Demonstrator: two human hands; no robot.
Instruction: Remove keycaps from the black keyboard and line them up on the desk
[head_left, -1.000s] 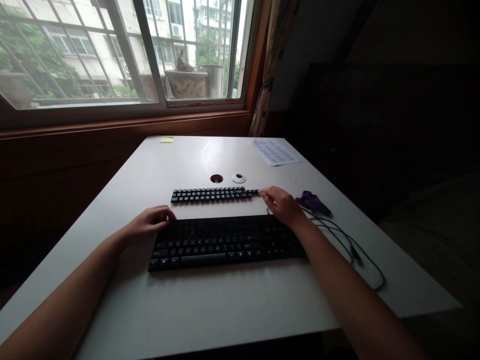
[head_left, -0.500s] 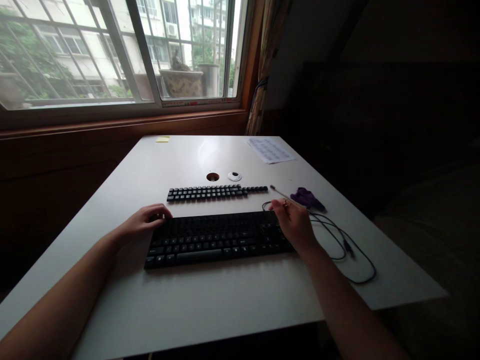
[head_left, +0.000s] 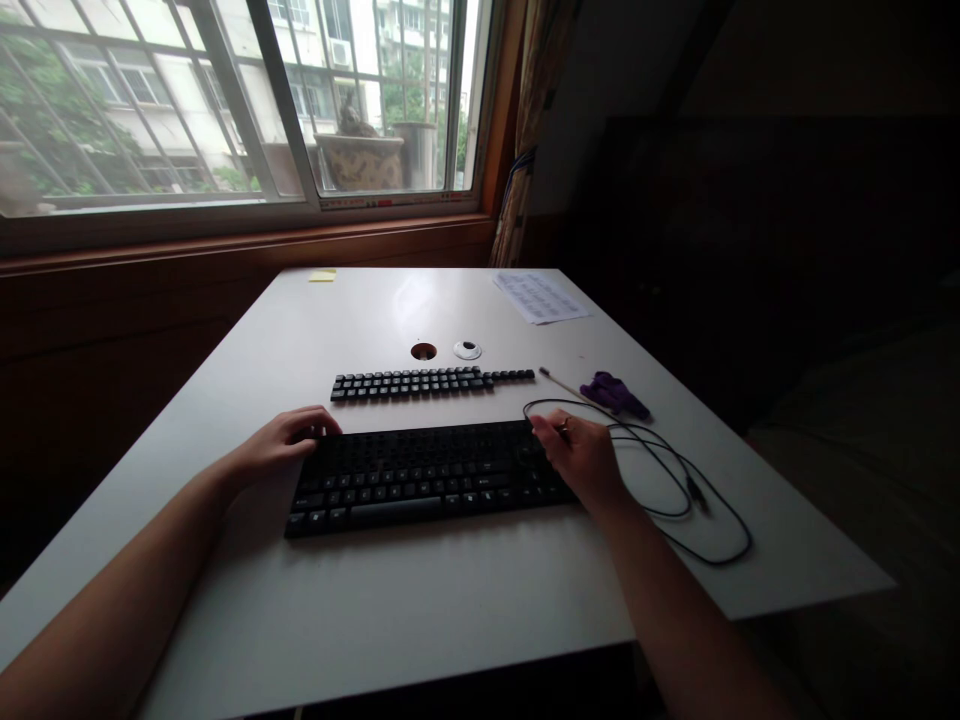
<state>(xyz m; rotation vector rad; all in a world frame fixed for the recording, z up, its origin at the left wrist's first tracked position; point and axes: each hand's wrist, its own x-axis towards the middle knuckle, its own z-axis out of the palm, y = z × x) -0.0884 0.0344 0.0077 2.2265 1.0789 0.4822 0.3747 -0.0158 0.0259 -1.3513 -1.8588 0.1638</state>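
A black keyboard [head_left: 427, 480] lies on the white table, its upper rows and right part bare of keycaps. My left hand [head_left: 289, 440] rests at its upper left corner, fingers curled over the edge. Over the right part of the keyboard is my right hand [head_left: 576, 452], fingers pressed together; what they hold, if anything, is too small to make out. Loose keycaps [head_left: 409, 384] stand in rows behind the keyboard. A thin stick [head_left: 566, 386] with a dark tip lies behind my right hand, beside a purple cloth [head_left: 615, 395].
A black cable [head_left: 724, 562] loops over the table [head_left: 450, 620] on the right. Printed sheets [head_left: 544, 298] and a yellow note [head_left: 322, 275] lie at the far edge. A round hole [head_left: 424, 352] and a white ring-shaped cover [head_left: 467, 350] are behind the keycaps.
My right hand has moved slightly left and lower over the keyboard. The stick now lies on the table clear of my fingers. My left hand keeps its place at the corner.
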